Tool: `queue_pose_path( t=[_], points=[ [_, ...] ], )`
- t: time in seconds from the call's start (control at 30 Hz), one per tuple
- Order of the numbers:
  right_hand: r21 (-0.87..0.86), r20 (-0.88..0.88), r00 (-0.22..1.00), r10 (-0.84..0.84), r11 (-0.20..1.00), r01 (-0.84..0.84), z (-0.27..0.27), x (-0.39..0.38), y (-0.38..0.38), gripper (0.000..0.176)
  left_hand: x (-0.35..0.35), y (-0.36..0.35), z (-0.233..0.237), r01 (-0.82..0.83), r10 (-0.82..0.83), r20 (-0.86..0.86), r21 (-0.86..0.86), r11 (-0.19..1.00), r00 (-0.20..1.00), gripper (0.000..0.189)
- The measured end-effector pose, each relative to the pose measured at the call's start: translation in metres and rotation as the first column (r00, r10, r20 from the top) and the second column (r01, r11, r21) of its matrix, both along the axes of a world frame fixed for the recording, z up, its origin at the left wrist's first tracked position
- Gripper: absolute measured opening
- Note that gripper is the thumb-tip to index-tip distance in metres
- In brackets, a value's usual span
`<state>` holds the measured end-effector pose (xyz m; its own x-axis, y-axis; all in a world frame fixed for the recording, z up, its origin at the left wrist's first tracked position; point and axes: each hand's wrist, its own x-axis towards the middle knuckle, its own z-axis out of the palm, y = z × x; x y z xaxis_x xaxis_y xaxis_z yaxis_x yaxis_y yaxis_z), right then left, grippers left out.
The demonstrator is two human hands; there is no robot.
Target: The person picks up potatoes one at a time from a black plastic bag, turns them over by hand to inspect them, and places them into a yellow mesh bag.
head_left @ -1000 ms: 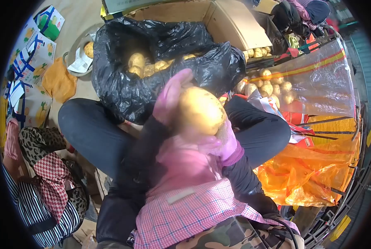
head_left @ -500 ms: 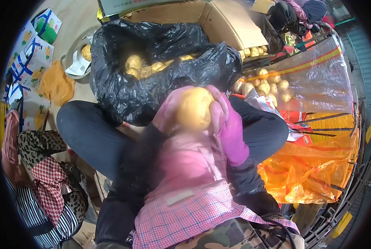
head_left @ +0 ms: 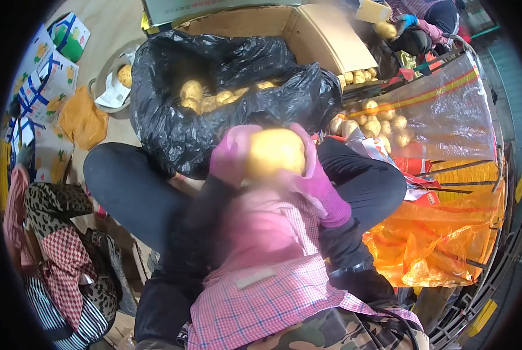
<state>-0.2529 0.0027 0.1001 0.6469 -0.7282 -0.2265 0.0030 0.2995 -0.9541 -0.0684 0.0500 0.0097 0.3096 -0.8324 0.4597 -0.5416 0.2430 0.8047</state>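
A large yellow potato (head_left: 277,153) is held up between my two hands, above my lap and the pink checked apron (head_left: 267,291). My left hand (head_left: 230,153), in a pink-purple glove, presses against its left side. Round its right side and underneath curves my right hand (head_left: 316,181), gloved the same way. Both are closed on the potato, and its surface is a little blurred. Just beyond them sits a box lined with a black plastic bag (head_left: 173,131), with several potatoes (head_left: 217,98) lying inside.
To the right, several potatoes (head_left: 373,119) lie in a clear plastic bag (head_left: 453,111), above orange mesh bags (head_left: 442,239). A pan (head_left: 106,105) with paper and a potato stands at left, near printed cartons (head_left: 51,87). Co-workers sit at lower left and upper right, one blue-gloved hand (head_left: 408,22) beside a potato.
The potato has turned in my hands and looks wider now. My right hand has shifted lower around it. At upper right, a co-worker's blue-gloved hand and a potato have come into view.
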Motion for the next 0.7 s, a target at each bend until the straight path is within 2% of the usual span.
queue_pose_path(
  t=[0.03, 0.07, 0.1, 0.13, 0.17, 0.2, 0.23, 0.33, 0.37, 0.4, 0.47, 0.53, 0.57, 0.6, 0.67, 0.7],
  points=[
    [0.126, 0.05, 0.999, -0.003, 0.992, -0.003, 0.003, -0.002, 0.0, 0.087, -0.002, -0.001, 0.002, 0.066, -0.062, -0.237, 0.006, 0.998, 0.97, 0.028],
    [0.158, 0.097, 0.994, -0.052, 0.987, 0.036, 0.002, -0.003, 0.002, 0.089, 0.003, 0.001, 0.006, 0.08, -0.082, 0.022, 0.083, 0.993, 0.996, 0.029],
    [0.191, 0.143, 0.984, -0.101, 0.979, 0.073, 0.0, -0.003, 0.003, 0.091, 0.013, 0.005, 0.012, 0.072, -0.116, 0.279, 0.161, 0.984, 0.953, 0.03],
    [0.227, 0.189, 0.971, -0.149, 0.968, 0.105, -0.003, -0.003, 0.004, 0.093, 0.02, 0.007, 0.017, 0.042, -0.16, 0.515, 0.233, 0.972, 0.842, 0.031],
    [0.109, 0.164, 0.974, -0.156, 0.984, 0.139, -0.008, -0.002, 0.005, 0.095, 0.019, 0.006, 0.022, 0.136, -0.186, 0.243, 0.21, 0.968, 0.952, 0.034],
    [-0.01, 0.14, 0.976, -0.168, 0.985, 0.171, -0.012, -0.002, 0.006, 0.096, 0.016, 0.004, 0.026, 0.221, -0.216, -0.048, 0.163, 0.962, 0.975, 0.037],
    [-0.13, 0.118, 0.976, -0.183, 0.972, 0.198, -0.014, -0.001, 0.006, 0.098, 0.012, 0.001, 0.029, 0.289, -0.244, -0.333, 0.091, 0.953, 0.911, 0.041],
    [-0.072, 0.089, 0.968, -0.235, 0.968, 0.242, -0.013, 0.007, 0.007, 0.101, -0.005, 0.01, 0.034, 0.499, -0.381, -0.553, 0.073, 0.864, 0.741, 0.056],
    [0.013, 0.145, 0.963, -0.227, 0.974, 0.227, -0.007, 0.009, 0.006, 0.1, -0.005, 0.012, 0.036, 0.538, -0.379, -0.638, 0.066, 0.841, 0.671, 0.066],
    [0.098, 0.201, 0.954, -0.221, 0.974, 0.205, 0.001, 0.011, 0.006, 0.099, -0.004, 0.012, 0.037, 0.503, -0.382, -0.56, 0.072, 0.861, 0.735, 0.065],
    [0.111, 0.206, 0.961, -0.185, 0.98, 0.165, 0.003, 0.01, 0.007, 0.095, -0.006, 0.013, 0.037, 0.44, -0.376, -0.401, 0.079, 0.895, 0.835, 0.062],
    [-0.039, 0.107, 0.988, -0.11, 0.993, 0.115, -0.004, 0.01, 0.006, 0.09, -0.001, 0.009, 0.047, 0.413, -0.381, -0.277, 0.066, 0.908, 0.882, 0.053],
    [-0.276, 0.011, 0.995, -0.102, 0.956, 0.102, -0.003, 0.011, 0.009, 0.085, 0.001, 0.008, 0.051, 0.399, -0.378, -0.215, 0.063, 0.915, 0.901, 0.049],
    [-0.496, -0.084, 0.99, -0.115, 0.866, 0.058, 0.0, 0.015, 0.013, 0.08, 0.002, 0.007, 0.051, 0.408, -0.395, -0.176, 0.046, 0.912, 0.902, 0.048],
    [-0.724, -0.161, 0.965, -0.207, 0.689, 0.027, -0.003, 0.019, 0.018, 0.075, 0.005, 0.002, 0.053, 0.427, -0.425, -0.089, 0.011, 0.904, 0.901, 0.044],
    [-0.76, -0.15, 0.951, -0.271, 0.647, 0.065, -0.012, 0.018, 0.021, 0.074, 0.003, 0.003, 0.054, 0.427, -0.404, -0.301, 0.011, 0.904, 0.864, 0.042]
  ],
)
